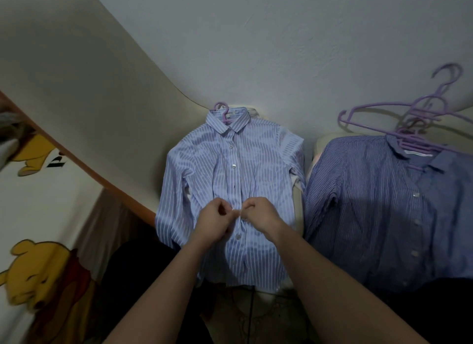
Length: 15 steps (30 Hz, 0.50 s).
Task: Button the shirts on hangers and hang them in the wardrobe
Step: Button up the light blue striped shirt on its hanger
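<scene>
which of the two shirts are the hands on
The light shirt in the middle: the left hand and right hand pinch its front. The dark shirt to its right lies untouched, with spare hangers on its collar.

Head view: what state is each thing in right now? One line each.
Light striped shirt: lying flat on a purple hanger, top buttons fastened.
Left hand: pinches the shirt's front edge, midway down.
Right hand: pinches the facing front edge.
Dark striped shirt: lying flat, collar open; buttons' state unclear.
Spare hangers: piled loosely at the dark shirt's collar.
</scene>
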Each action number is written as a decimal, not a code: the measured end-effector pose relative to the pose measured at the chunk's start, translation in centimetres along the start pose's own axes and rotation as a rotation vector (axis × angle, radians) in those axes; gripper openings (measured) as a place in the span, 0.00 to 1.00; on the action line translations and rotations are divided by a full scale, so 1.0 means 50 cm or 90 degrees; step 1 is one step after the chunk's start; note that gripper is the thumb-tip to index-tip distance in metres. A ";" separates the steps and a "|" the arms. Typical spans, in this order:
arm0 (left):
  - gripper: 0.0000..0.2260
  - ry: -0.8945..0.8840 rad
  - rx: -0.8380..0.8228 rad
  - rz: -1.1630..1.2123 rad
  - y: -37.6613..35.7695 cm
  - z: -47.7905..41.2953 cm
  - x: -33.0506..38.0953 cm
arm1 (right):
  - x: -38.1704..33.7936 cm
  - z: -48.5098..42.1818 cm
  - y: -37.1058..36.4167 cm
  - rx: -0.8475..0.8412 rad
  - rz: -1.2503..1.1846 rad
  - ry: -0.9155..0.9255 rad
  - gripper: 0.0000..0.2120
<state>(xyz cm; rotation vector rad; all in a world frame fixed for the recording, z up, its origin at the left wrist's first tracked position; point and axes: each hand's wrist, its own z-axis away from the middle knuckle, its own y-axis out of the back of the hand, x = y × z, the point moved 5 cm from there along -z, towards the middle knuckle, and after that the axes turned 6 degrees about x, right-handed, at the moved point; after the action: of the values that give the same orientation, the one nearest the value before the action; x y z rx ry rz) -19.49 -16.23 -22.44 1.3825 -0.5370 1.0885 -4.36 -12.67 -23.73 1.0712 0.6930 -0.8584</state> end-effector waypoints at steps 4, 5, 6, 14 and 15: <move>0.18 -0.126 -0.034 -0.149 0.000 0.031 0.008 | -0.012 0.030 0.014 -0.052 0.041 0.079 0.16; 0.19 -0.137 -0.051 -0.185 -0.005 0.041 0.003 | -0.015 0.037 0.016 -0.072 0.059 0.095 0.17; 0.19 -0.141 -0.059 -0.219 -0.010 0.055 -0.002 | -0.017 0.048 0.019 -0.090 0.080 0.108 0.16; 0.13 -0.123 0.001 -0.194 -0.018 0.086 -0.013 | -0.008 0.098 0.007 -0.057 0.257 0.224 0.04; 0.13 -0.117 0.018 -0.186 -0.015 0.085 -0.017 | -0.007 0.100 0.002 -0.045 0.279 0.237 0.03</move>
<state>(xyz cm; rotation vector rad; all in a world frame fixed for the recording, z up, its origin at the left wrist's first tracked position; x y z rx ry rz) -18.05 -20.35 -22.76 1.5401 -0.4363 0.7402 -4.10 -17.24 -21.73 1.2723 0.7501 -0.2568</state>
